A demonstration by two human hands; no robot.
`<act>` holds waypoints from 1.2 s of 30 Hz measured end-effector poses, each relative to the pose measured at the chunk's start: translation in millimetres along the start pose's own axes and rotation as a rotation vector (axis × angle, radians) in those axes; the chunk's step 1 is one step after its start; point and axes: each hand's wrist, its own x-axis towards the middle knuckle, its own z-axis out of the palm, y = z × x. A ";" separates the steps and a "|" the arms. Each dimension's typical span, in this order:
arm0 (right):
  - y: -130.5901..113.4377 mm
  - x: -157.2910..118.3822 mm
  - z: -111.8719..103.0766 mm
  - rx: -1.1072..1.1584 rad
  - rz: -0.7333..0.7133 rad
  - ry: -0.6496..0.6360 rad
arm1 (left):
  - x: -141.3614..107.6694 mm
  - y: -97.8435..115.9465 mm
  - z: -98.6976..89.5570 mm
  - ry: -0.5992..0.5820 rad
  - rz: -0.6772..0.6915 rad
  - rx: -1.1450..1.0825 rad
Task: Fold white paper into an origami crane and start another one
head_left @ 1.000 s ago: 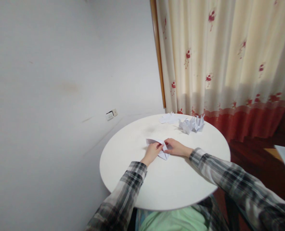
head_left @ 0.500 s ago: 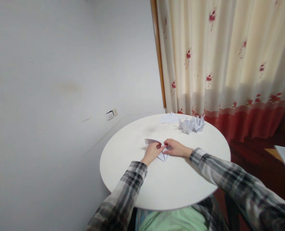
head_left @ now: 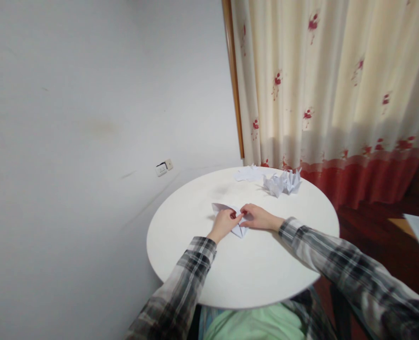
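A folded piece of white paper (head_left: pixel 240 231) lies near the middle of the round white table (head_left: pixel 181 245), one pointed end toward me and a raised flap at its far left. My left hand (head_left: pixel 225 222) is closed on its left side, thumb reaching to the middle. From the right, my right hand (head_left: pixel 258 217) pinches the paper, its fingertips almost meeting those of the left. The fingers cover the paper's central folds, so their exact shape is hidden.
Several folded white paper figures (head_left: pixel 282 183) stand together at the table's back right. Behind them lie flat white papers (head_left: pixel 247 174). A pale wall with a socket (head_left: pixel 162 169) is at the left, and a floral curtain (head_left: pixel 322 94) hangs beyond the table.
Hardly anything differs. Both hands stay on the folded paper in nearly the same place, with only a slight shift of the fingers and the paper's left flap.
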 end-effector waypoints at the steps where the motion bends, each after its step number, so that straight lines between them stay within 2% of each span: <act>1: 0.0 -0.1 0.0 0.001 0.001 0.001 | 0.2 -0.4 0.5 0.001 -0.003 0.001; 36: 3.9 0.3 2.7 0.007 -0.011 0.013 | 0.2 0.9 -0.3 -0.018 -0.032 -0.016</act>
